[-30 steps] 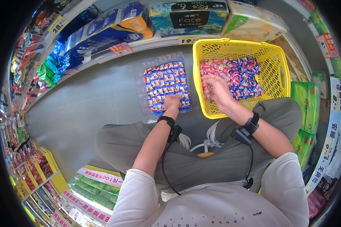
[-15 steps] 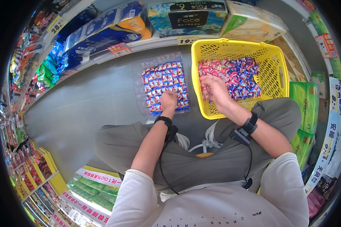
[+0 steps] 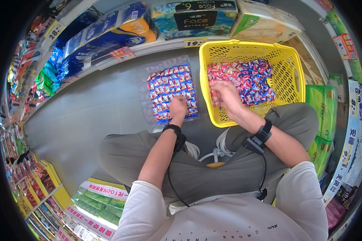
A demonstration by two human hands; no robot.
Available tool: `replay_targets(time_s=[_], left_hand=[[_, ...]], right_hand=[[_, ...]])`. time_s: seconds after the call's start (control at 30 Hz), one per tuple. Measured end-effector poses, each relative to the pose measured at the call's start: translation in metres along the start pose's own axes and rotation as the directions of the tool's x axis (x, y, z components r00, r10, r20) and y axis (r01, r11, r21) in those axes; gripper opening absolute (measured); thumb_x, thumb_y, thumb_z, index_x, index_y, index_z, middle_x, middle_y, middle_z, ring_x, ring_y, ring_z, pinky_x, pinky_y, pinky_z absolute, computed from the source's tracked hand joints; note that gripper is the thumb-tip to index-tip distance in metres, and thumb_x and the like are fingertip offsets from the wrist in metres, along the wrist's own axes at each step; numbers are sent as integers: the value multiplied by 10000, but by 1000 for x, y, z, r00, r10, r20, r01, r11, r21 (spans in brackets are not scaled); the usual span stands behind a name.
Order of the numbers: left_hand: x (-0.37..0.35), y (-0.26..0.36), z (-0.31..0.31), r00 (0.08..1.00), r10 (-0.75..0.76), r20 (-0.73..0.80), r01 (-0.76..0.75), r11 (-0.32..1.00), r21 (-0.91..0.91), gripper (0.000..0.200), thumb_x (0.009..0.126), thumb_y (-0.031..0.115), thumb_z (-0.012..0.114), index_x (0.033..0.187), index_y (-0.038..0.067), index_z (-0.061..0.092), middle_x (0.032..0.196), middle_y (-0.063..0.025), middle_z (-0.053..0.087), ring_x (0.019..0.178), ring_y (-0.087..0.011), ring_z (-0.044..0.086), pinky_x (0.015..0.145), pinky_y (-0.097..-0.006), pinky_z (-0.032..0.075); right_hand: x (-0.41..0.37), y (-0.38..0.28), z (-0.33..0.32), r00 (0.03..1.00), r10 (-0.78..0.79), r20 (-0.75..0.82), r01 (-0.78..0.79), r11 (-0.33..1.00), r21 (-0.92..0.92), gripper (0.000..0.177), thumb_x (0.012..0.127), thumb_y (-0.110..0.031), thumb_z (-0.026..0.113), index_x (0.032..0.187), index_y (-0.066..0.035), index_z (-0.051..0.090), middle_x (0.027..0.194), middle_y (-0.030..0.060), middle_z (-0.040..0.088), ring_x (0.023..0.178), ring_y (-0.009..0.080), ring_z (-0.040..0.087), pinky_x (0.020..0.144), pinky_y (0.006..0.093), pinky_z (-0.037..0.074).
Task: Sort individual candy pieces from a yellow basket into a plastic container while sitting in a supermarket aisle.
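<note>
Head view: left hand (image 3: 178, 106) reaches down, fingers bent, over candies (image 3: 172, 90).

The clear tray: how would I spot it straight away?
On the grey floor stands a yellow basket. Just left of it lies a flat, see-through tray. Its wrapped sweets sit in neat rows, while the basket's sweets are loosely heaped.

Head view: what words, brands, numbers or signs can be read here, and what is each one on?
"Face": teal pack
"19": yellow shelf tag
"28": yellow upper-left tag
"RUN", "CROSS", "TRAINI": white shirt
"100%": pink-lettered strip
"安睡": price strip at right
Too small or blurred: candy wrappers in the tray and yellow basket, most other shelf labels.
</note>
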State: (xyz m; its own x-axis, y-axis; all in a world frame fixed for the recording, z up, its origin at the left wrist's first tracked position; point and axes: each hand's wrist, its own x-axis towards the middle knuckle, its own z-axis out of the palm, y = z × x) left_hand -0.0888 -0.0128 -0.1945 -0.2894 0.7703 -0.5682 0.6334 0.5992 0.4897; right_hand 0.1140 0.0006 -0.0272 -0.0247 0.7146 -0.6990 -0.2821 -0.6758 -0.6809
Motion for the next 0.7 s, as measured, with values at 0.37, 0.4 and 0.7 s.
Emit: replay_targets(time_s=[0.37,0.4,0.7], left_hand=[[-13,41,-14,997,-28,-70,-4,904,-427,198,851,159,687,991,20,688,848,-100,687,727,-235,647,668,-368,517],[-20,58,-22,987,-137,81,156,736,-658,165,873,143,651,984,25,682,796,-57,660,661,-188,606,606,-351,497],[-108,138,-81,868,19,496,454,371,-810,76,923,193,608,922,131,563,737,47,528,625,-88,462,598,-262,396]], right_hand=[[2,6,0,999,-40,-14,40,999,4,152,900,-143,555,1013,-60,614,820,-12,562,611,69,501,526,222,404],[3,8,-1,999,-48,-22,48,999,4,152,900,-143,555,1013,-60,614,820,-12,562,611,69,501,526,222,404],[21,15,-14,970,-89,-226,88,996,-17,184,886,-149,578,1049,-64,591,725,-3,521,568,72,483,471,240,389]])
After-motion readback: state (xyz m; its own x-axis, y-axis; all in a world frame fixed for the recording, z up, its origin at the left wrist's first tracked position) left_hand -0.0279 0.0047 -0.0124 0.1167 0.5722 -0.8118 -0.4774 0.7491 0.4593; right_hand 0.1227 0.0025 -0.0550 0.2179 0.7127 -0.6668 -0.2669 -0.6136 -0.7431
